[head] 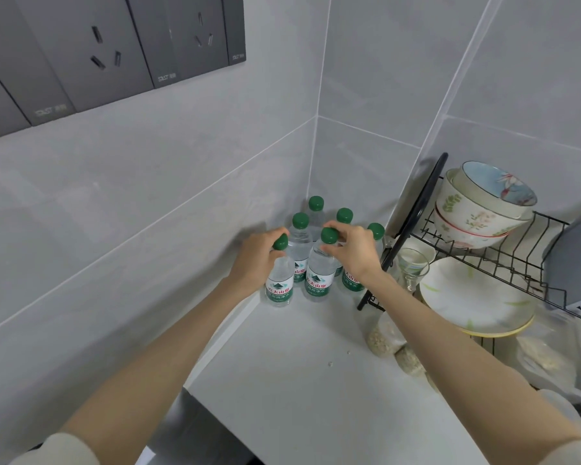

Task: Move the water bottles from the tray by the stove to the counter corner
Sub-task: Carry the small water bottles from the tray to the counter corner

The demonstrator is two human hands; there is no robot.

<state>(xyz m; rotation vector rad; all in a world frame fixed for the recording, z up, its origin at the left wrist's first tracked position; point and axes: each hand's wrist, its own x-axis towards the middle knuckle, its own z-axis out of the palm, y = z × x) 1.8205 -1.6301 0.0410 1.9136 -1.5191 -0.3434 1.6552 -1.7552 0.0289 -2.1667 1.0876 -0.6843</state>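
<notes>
Green caps are marking six water bottles [299, 246] that are clustering upright in the corner where the pale bench [299, 364] is meeting the two tiled walls [182, 182]. Four of them are standing free toward 12 o'clock of the cluster, touching or just beside one another. The left hand [254, 260], its forearm lying along the 7 o'clock line, is curling its fingers [273, 233] round the neck and cap of the front-left bottle [280, 283], which is sitting at 8 o'clock of the group, close against the left wall. The right hand [354, 255], its forearm lying along the 5 o'clock line, is pinching with its fingers [336, 227] the cap of the front-middle bottle [318, 275] at 6 o'clock. Both held bottles are looking upright with their bases on or just at the bench surface; whether their full weight is resting there is hard to tell

Judging by this, the task is running well along: six bottles are sitting at the goal, and the pair in hand is seemingly only waiting to be let go. Neither the tray nor the stove is showing, so whether any bottles are waiting there cannot be told. At 3 o'clock of the cluster a black wire dish rack [503, 260] is carrying stacked bowls [473, 213], a plate [473, 300] and a glass [413, 261], near enough that the right arm is likely needing care on any draw back
</notes>
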